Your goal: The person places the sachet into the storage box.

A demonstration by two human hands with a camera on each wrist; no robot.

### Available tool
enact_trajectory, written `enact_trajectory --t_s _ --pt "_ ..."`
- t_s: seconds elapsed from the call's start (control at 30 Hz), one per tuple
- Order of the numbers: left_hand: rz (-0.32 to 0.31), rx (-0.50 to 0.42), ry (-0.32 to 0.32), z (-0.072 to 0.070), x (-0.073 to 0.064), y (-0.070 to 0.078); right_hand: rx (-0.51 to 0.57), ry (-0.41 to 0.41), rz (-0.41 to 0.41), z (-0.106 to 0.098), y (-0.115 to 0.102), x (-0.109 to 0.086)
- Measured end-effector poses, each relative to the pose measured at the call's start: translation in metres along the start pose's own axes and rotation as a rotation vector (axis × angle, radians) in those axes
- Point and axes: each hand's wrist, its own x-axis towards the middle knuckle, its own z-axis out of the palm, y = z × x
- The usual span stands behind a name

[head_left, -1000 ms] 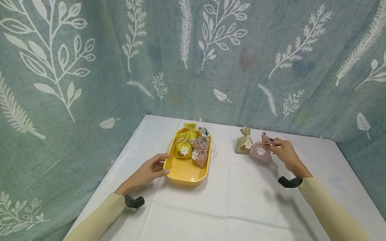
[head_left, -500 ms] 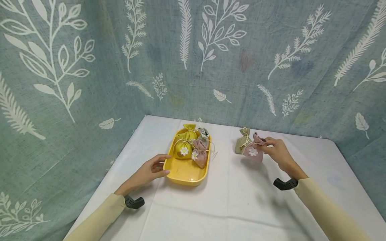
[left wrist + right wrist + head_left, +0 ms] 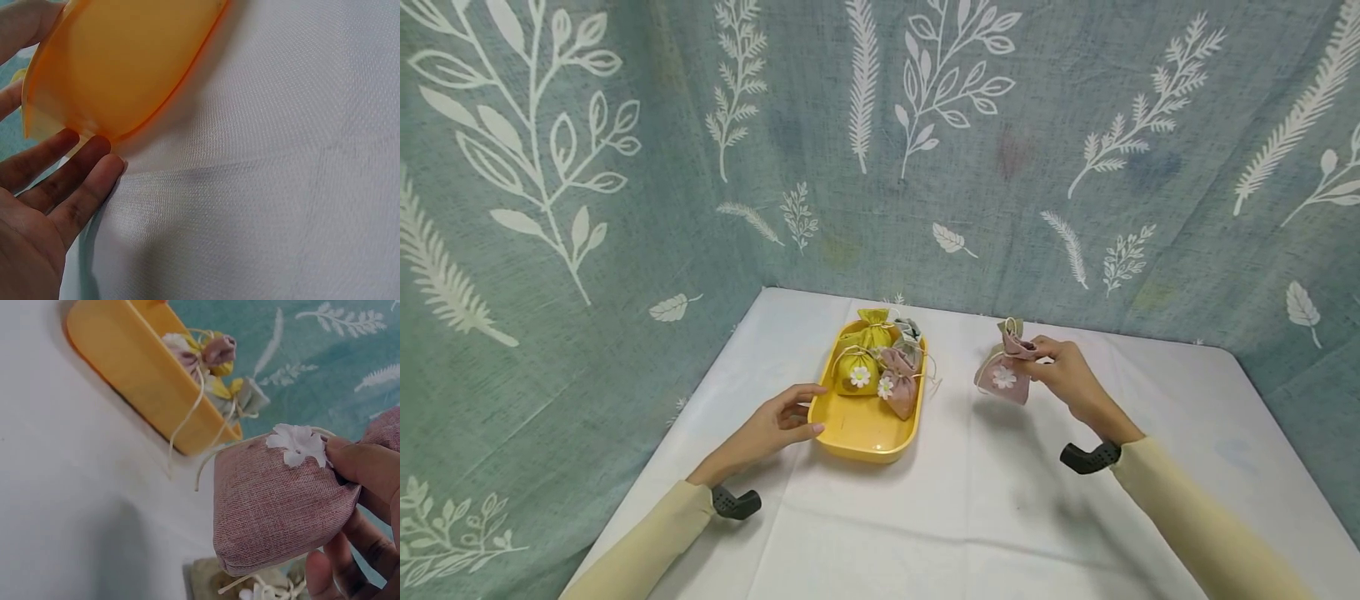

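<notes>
My right hand point(image 3: 1060, 375) pinches a pink drawstring pouch point(image 3: 281, 500) by its gathered neck. White flower trim decorates the pouch's front, and it hangs just over the table. Right behind it stands an olive-brown pouch point(image 3: 1006, 327), mostly hidden in the head view. On the left, my left hand point(image 3: 778, 422) holds the near-left end of a yellow tray point(image 3: 857, 433), thumb and fingers at its rim and wall. Toward the tray's far end lie yellow pouches point(image 3: 856, 372), a pink pouch point(image 3: 899, 387) and a grey-green pouch point(image 3: 907, 332).
A white cloth point(image 3: 925, 525) covers the table. Blue-green curtains point(image 3: 880, 225) with white leaf prints rise along its back and sides. Loose cord ends point(image 3: 187, 419) trail over the tray's right wall.
My right hand has carried the pink pouch leftward, so that it now overlaps the olive-brown one in the head view. The left hand and the tray have stayed put.
</notes>
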Motion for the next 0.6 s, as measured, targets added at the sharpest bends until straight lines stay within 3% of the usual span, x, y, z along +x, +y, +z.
enact_trajectory --t_s 0.6 --pt "0.011 -0.015 -0.013 0.000 -0.001 -0.001 0.102 -0.070 0.014 0.041 -0.027 0.011"
